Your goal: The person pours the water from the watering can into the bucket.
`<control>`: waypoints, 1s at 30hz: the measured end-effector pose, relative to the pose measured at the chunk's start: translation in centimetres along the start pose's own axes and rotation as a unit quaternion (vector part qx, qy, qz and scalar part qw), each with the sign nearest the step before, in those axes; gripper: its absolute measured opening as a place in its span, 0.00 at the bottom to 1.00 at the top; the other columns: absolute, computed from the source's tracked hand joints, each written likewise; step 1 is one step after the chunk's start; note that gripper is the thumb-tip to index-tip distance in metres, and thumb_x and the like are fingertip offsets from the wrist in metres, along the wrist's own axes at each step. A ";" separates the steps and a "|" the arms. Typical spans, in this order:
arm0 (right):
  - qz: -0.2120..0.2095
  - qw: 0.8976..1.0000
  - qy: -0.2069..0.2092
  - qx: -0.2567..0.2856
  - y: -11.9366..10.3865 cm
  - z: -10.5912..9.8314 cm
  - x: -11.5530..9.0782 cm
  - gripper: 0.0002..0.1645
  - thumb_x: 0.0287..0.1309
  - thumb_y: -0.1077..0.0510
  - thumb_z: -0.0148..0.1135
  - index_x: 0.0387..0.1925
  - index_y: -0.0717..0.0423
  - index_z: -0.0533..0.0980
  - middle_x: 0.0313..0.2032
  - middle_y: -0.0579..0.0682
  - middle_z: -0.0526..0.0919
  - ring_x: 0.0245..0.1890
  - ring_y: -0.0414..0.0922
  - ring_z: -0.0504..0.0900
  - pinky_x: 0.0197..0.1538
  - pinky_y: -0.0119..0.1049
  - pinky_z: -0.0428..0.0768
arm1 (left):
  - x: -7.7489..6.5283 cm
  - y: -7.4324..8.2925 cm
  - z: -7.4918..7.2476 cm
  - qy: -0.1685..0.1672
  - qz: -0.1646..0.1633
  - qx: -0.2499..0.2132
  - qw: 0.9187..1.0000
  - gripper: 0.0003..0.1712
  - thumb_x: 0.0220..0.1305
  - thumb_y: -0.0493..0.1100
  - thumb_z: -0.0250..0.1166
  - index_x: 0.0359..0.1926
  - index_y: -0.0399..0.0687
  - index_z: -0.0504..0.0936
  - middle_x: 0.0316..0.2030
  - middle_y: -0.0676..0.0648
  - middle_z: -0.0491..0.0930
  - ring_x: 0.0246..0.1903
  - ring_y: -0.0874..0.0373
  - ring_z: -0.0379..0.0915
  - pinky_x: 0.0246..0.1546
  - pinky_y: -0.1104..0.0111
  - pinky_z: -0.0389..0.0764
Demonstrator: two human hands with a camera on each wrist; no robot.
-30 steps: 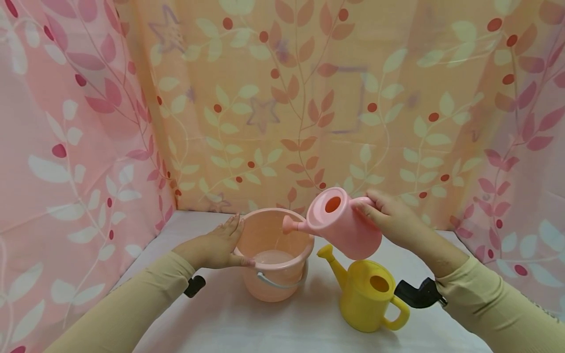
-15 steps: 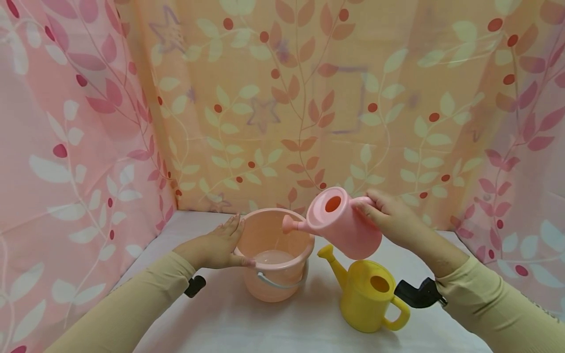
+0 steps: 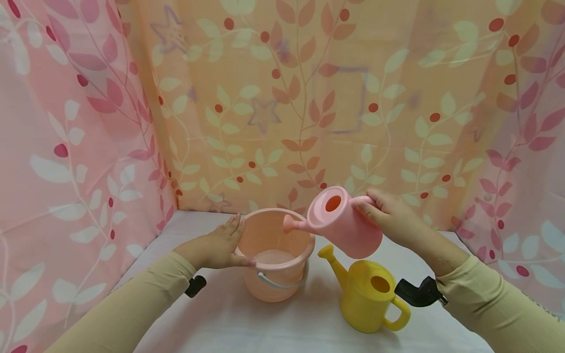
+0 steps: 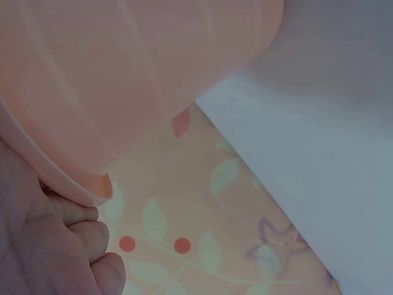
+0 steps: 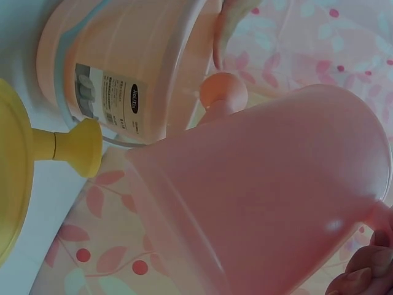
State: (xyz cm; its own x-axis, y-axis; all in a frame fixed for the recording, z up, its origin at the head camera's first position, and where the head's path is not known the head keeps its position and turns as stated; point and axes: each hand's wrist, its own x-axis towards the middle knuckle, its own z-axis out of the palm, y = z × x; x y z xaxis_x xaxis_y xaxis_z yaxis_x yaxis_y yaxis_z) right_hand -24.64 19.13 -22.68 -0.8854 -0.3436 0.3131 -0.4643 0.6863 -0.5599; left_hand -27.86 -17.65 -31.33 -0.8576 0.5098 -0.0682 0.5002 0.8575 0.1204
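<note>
My left hand, thumb and fingers spread, rests on the left rim of the bucket. My right hand, raised, curls round the handle of the pink watering can, tipped left, spout over the bucket; the yellow watering can stands near right.

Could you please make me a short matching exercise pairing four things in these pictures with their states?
1. pink watering can
2. yellow watering can
3. bucket
4. left hand

A. bears a printed label
B. touches the rim
C. tilted in the right hand
D. stands upright, untouched

Pairs: 1-C, 2-D, 3-A, 4-B
</note>
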 end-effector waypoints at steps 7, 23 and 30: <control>-0.001 1.000 0.001 -0.003 -0.1 0.0 0.0 0.19 0.62 0.42 0.51 0.30 0.54 0.69 0.24 0.50 0.72 0.29 0.47 0.72 0.29 0.36 0.73 | 0.3 -0.3 0.4 -0.004 -0.015 0.008 1.000 0.70 0.43 0.83 0.46 0.69 0.32 0.39 0.69 0.34 0.33 0.69 0.45 0.29 0.66 0.52 0.45; 0.000 1.000 -0.004 0.005 -0.2 0.0 0.1 0.19 0.62 0.43 0.51 0.31 0.54 0.69 0.25 0.50 0.74 0.29 0.48 0.73 0.30 0.37 0.75 | -0.1 0.0 -0.1 -0.002 -0.001 0.002 1.000 0.68 0.47 0.79 0.50 0.68 0.28 0.41 0.68 0.31 0.34 0.68 0.42 0.30 0.65 0.49 0.46; 0.001 1.000 -0.007 0.010 -0.3 -0.1 0.1 0.19 0.62 0.42 0.51 0.32 0.54 0.69 0.26 0.50 0.75 0.29 0.47 0.73 0.30 0.37 0.76 | -0.3 0.3 -0.3 -0.003 0.002 -0.003 1.000 0.66 0.49 0.78 0.50 0.68 0.28 0.42 0.68 0.30 0.35 0.68 0.41 0.31 0.64 0.48 0.46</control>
State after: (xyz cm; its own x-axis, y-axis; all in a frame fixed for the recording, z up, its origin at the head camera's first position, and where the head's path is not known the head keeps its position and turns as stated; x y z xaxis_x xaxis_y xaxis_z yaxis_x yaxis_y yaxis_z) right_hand -24.56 18.95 -22.46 -0.8868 -0.3508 0.3007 -0.4621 0.6749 -0.5753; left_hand -27.49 -17.60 -30.96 -0.8545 0.5143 -0.0727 0.5035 0.8546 0.1276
